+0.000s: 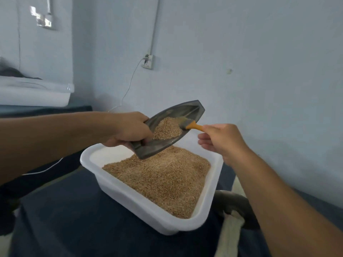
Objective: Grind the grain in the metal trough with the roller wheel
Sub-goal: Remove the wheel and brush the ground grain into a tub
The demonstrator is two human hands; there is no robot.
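Late in the job, by the look of it: grain (167, 129) being emptied, with no roller wheel in sight. Metal trough (172, 127) tilted over a white tub (148, 206), gripped at its near edge by left hand (128, 129) fingers. Right hand (220, 140) pinching a brush (191, 125), bristles in the trough beside the grain.

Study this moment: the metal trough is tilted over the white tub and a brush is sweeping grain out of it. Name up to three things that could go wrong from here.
1. The metal trough hangs tilted over the near-left part of the white tub; grain sliding out fast might overshoot the rim onto the dark cloth.
2. The left hand holds the trough by one end only, so it could twist or slip.
3. The right hand sweeps with the brush; a hard stroke might flick grain sideways.
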